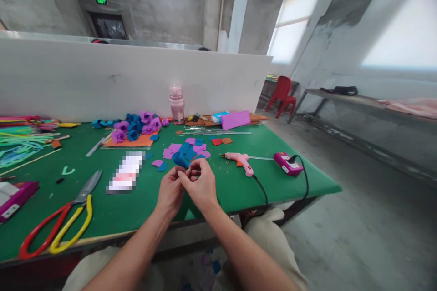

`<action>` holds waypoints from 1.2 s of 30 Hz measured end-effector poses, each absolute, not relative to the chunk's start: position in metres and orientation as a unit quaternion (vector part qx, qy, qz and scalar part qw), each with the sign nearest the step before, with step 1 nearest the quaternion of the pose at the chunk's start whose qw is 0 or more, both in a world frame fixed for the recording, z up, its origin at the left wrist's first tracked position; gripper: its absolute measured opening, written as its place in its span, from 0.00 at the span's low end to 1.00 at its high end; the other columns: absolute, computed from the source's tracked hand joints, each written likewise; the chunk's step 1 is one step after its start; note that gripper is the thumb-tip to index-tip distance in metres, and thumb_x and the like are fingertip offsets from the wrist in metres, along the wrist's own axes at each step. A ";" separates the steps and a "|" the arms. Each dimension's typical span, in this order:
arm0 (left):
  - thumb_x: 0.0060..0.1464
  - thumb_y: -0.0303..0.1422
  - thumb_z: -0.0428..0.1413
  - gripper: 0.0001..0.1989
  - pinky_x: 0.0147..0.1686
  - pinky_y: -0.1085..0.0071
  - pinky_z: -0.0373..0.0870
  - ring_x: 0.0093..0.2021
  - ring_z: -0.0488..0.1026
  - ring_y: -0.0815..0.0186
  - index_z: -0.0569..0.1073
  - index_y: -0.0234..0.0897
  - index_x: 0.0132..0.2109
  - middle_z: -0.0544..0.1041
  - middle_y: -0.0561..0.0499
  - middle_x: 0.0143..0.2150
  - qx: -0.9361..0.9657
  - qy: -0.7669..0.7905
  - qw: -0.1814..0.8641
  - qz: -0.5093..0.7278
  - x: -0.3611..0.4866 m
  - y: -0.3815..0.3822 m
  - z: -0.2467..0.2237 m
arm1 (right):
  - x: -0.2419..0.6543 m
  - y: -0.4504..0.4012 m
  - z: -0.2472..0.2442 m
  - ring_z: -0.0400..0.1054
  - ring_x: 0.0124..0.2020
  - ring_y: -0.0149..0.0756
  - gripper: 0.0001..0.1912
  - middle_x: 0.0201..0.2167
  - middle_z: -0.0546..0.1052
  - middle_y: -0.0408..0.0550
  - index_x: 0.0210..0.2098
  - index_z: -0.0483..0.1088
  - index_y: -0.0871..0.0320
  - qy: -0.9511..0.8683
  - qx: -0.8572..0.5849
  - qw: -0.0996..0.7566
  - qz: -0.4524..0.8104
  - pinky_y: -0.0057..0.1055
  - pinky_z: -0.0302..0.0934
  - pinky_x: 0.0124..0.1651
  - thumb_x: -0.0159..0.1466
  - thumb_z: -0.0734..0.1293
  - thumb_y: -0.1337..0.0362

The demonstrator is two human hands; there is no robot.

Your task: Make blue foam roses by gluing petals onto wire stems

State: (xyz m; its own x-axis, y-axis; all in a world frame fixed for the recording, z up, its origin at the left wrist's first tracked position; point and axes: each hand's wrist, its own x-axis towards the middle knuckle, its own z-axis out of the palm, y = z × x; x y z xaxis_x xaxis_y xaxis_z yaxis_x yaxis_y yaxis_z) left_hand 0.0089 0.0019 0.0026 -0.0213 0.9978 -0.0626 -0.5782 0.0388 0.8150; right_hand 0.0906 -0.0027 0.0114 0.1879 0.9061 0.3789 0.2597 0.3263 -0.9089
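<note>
Close together over the table's front, my left hand [170, 189] and my right hand [202, 184] are both closed, fingertips pinching the base of a blue craft flower [180, 159]. Its curled petals stick up above my fingers; the base itself is mostly hidden. Just behind it lies a loose pile of purple petal pieces [174, 148] and blue petal pieces [199, 141]. To the right of my hands rests a pink glue gun [239, 158] with a clear glue stick in its back. Finished purple flowers [146, 117] and blue flowers [133, 135] sit in a cluster at the back left.
On the green table [218, 200] lie large scissors [82, 198], a blurred-out phone-like rectangle [126, 172], a magenta power box [287, 163] and thin wires [215, 132]. A pink bottle [176, 104] stands by the white partition [136, 72]. Colourful stems [27, 145] fill the left. The glue gun's cord hangs over the front edge.
</note>
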 end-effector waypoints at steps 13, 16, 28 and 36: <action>0.36 0.29 0.65 0.11 0.22 0.81 0.61 0.22 0.69 0.75 0.70 0.33 0.27 0.75 0.55 0.24 0.331 0.347 0.623 0.617 0.008 0.001 0.001 | 0.098 -0.004 0.017 0.66 0.29 0.30 0.05 0.29 0.70 0.44 0.30 0.67 0.57 -0.585 -0.509 0.578 0.256 0.27 0.64 0.33 0.54 0.65 0.63; 0.38 0.30 0.64 0.10 0.27 0.79 0.65 0.25 0.71 0.72 0.71 0.33 0.28 0.75 0.54 0.24 0.340 0.354 0.623 0.610 0.008 0.000 0.002 | 0.100 -0.004 0.017 0.67 0.31 0.31 0.04 0.29 0.71 0.44 0.30 0.67 0.57 -0.586 -0.506 0.575 0.264 0.27 0.64 0.33 0.55 0.64 0.63; 0.41 0.31 0.62 0.10 0.26 0.75 0.66 0.23 0.70 0.71 0.68 0.34 0.29 0.73 0.55 0.23 0.383 0.365 0.605 0.595 0.003 0.000 0.001 | 0.108 0.005 0.015 0.66 0.27 0.30 0.12 0.26 0.71 0.42 0.29 0.67 0.57 -0.501 -0.444 0.589 0.453 0.27 0.62 0.31 0.57 0.60 0.55; 0.42 0.32 0.62 0.11 0.22 0.77 0.64 0.21 0.69 0.73 0.67 0.33 0.30 0.76 0.52 0.26 0.357 0.376 0.642 0.565 -0.002 0.001 0.001 | 0.121 0.018 0.005 0.66 0.28 0.30 0.09 0.25 0.72 0.42 0.27 0.70 0.59 -0.495 -0.430 0.596 0.464 0.27 0.61 0.35 0.53 0.65 0.59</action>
